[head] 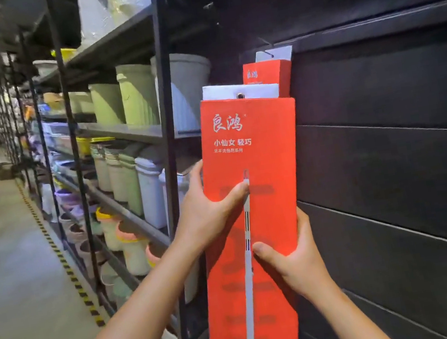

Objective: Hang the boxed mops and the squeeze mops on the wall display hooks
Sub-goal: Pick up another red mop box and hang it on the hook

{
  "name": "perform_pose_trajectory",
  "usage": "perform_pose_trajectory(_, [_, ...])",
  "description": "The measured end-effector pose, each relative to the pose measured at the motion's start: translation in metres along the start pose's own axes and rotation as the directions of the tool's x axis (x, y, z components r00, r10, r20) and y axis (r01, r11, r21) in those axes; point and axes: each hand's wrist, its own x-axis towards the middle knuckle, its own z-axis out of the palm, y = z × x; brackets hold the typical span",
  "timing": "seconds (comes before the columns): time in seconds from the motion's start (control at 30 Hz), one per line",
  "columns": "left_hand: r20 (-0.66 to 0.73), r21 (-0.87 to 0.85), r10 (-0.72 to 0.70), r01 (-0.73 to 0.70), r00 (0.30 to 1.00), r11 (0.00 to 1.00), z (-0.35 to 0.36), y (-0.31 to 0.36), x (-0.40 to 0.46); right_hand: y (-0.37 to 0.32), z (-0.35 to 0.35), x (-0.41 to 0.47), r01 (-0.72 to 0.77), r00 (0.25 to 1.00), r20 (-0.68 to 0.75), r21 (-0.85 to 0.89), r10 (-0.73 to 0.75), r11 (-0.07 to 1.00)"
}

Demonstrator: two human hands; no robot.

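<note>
Both hands were clamped on a tall red cardboard mop box [251, 182] held upright against the dark slatted wall panel [389, 141]. The left hand [208, 210] gripped its left edge, thumb across the printed front; the right hand [293, 258] gripped the right edge lower down, thumb likewise on the front. The hands sat apart, one above the other on opposite sides.

The box's white hang tab [239, 92] with its metal-ringed hole stood at the top, just in front of a second, matching red box [267, 74] already hanging from a thin wire hook [266, 51] at the wall.

To do this step well, the person would probably need to keep the box upright, raise it so the eyelet lines up with the hook's tip, slide it on behind-to-front without knocking the hung box, then let go only once the weight rested on the wire.

Whether the eyelet had already caught a hook could not be told; any hook behind the tab was hidden. The box's bottom was cut off by the frame edge, and the fingers behind it were out of sight.
</note>
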Motion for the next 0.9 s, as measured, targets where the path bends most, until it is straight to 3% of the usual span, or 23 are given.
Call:
perform_pose_trajectory(0.33, [0.151, -0.098, 0.095, -0.080, 0.984, 0.992, 0.027, -0.039, 0.118, 0.006, 0.003, 0.094, 0.005, 0.989, -0.146, -0.160, -0.029, 0.987])
perform_pose_trajectory(0.67, [0.124, -0.037, 0.118, -0.114, 0.985, 0.993, 0.039, -0.059, 0.198, 0.020, 0.012, 0.183, 0.073, 0.984, -0.142, -0.214, -0.105, 0.974])
perform_pose_trajectory(0.9, [0.095, -0.098, 0.166, -0.157, 0.982, 0.983, 0.030, -0.060, 0.238, 0.014, 0.027, 0.229, 0.127, 0.979, -0.129, -0.205, -0.156, 0.970])
